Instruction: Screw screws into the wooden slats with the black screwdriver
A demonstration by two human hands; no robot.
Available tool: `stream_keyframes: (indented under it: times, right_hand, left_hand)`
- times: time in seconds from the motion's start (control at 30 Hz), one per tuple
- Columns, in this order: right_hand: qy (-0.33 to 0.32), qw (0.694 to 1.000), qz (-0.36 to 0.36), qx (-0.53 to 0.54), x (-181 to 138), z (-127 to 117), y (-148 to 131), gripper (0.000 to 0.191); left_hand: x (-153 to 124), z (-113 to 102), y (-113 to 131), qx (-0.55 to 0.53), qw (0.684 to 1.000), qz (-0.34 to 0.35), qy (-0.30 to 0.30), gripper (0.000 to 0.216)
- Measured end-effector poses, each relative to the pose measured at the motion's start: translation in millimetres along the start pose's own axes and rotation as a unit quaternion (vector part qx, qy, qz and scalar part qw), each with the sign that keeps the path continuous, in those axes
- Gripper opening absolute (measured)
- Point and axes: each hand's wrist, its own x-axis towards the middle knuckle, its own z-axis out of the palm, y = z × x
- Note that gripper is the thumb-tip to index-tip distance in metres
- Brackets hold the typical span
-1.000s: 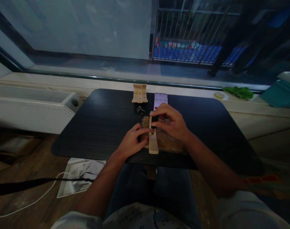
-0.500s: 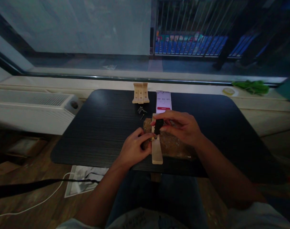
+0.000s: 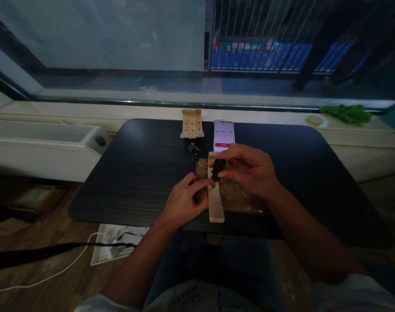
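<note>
A pale wooden strip lies on a brown board near the front edge of a black table. My right hand is closed round a small dark-handled tool, held upright with its tip on the strip. My left hand is closed beside the strip, fingertips pinched at the tool's tip; what they hold is too small to make out.
A lit phone lies behind my hands. Next to it stand a few pale wooden pieces, with several small screws in front. A white radiator is at the left, a window sill behind.
My right hand has come to hold the dark tool upright on the strip; a second ago no tool showed. The view has shifted slightly; the left hand stays by the strip.
</note>
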Motion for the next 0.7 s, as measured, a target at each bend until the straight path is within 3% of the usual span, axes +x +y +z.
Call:
stream_keyframes:
  times: [0.43, 0.7]
  right_hand:
    - [0.041, 0.998, -0.041, 0.012, 1.1, 9.1, 0.5, 0.032]
    - [-0.051, 0.996, -0.079, 0.002, 1.5, -0.3, 0.4, 0.027]
  left_hand:
    - [-1.0, 1.3, -1.7, -0.010, 1.000, 0.004, 0.005, 0.032]
    - [-1.2, 3.7, -8.0, -0.046, 0.998, 0.025, 0.018, 0.031]
